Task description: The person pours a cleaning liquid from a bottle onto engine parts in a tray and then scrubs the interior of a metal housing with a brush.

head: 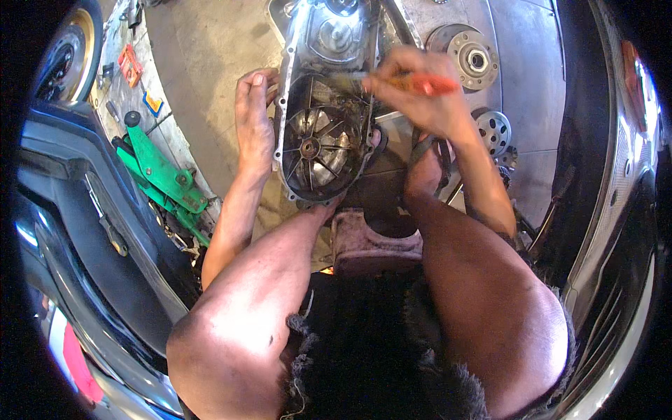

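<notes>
A long cast-metal engine cover, inner side up, stands before me between my feet. Radial ribs spread around a hub in its near rounded end, and dark grime coats this hollow. My left hand holds the cover's left rim, its fingertips partly hidden behind the edge. Over the right rim, my right hand grips a tool with an orange-red handle. Motion blurs that hand and the tool. The thin tip points left across the middle of the cover; its exact kind cannot be made out.
At right on the tiled floor lie a round hub-like metal part and a pulley-like disc with holes. A green floor jack stands at left, near a red box. Dark vehicle body panels flank me. A low stool sits beneath me.
</notes>
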Action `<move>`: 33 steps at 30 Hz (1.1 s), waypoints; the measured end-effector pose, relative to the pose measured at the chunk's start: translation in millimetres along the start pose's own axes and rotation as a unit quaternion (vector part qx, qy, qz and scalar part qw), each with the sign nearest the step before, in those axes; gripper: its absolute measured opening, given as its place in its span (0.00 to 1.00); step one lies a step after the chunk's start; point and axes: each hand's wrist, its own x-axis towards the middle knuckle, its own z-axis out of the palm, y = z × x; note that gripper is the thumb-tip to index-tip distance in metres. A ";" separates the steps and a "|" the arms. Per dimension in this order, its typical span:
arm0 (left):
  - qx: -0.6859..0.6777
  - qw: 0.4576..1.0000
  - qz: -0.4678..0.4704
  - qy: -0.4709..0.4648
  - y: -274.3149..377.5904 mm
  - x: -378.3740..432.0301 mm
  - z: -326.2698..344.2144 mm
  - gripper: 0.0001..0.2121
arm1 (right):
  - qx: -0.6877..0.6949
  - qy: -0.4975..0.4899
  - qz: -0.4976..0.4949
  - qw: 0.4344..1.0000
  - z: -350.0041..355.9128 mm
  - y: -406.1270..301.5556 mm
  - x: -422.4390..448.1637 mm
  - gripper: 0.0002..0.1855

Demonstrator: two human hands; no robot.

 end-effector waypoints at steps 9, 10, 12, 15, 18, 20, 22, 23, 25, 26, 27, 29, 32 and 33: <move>-0.005 1.000 -0.016 0.001 3.5 -1.9 3.1 0.21 | -0.182 -0.098 -0.069 0.976 8.5 6.9 -46.2 0.10; -0.004 1.000 -0.017 0.002 2.7 -1.6 1.0 0.21 | -0.185 -0.112 -0.052 0.975 8.4 6.8 -47.1 0.11; 0.036 0.999 -0.002 0.003 5.2 2.2 1.9 0.20 | -0.171 -0.068 -0.070 0.980 16.5 3.9 -47.5 0.11; 0.050 0.999 0.002 -0.002 9.1 -0.6 3.9 0.20 | -0.176 -0.078 -0.071 0.979 17.6 -0.3 -49.5 0.11; 0.037 0.999 0.000 -0.007 -1.7 -1.3 -3.1 0.20 | -0.213 -0.132 -0.064 0.966 17.9 -15.4 -37.5 0.10; -0.019 1.000 -0.003 0.011 -1.8 -1.1 -0.3 0.19 | -0.043 0.015 -0.125 0.991 24.7 -14.3 -21.3 0.11; -0.011 1.000 -0.015 0.008 7.1 -0.8 6.7 0.20 | -0.002 0.074 -0.154 0.985 33.2 -14.2 -6.2 0.12; 0.010 1.000 -0.003 0.000 7.6 -0.1 7.1 0.20 | 0.001 0.054 -0.148 0.987 41.0 -10.3 -1.2 0.12; 0.033 0.999 0.009 -0.001 10.1 -0.1 5.5 0.20 | -0.040 0.036 -0.118 0.992 56.5 -11.8 10.6 0.13; 0.023 1.000 -0.002 0.000 12.5 -1.8 6.1 0.20 | -0.038 0.035 -0.118 0.992 64.8 -12.2 12.9 0.13; 0.013 1.000 -0.012 -0.001 13.8 -3.0 6.5 0.20 | -0.024 0.047 -0.103 0.993 73.2 -11.0 13.6 0.13; 0.027 1.000 0.002 0.000 12.3 -2.5 4.1 0.20 | -0.009 0.058 -0.089 0.994 81.3 -11.0 12.5 0.13; 0.031 1.000 0.007 0.002 15.3 -4.0 3.4 0.20 | 0.088 0.006 -0.057 0.994 84.4 -13.0 10.9 0.12; 0.020 1.000 -0.003 0.003 16.8 -4.6 4.2 0.20 | 0.151 0.028 0.030 0.988 81.9 -11.4 12.6 0.13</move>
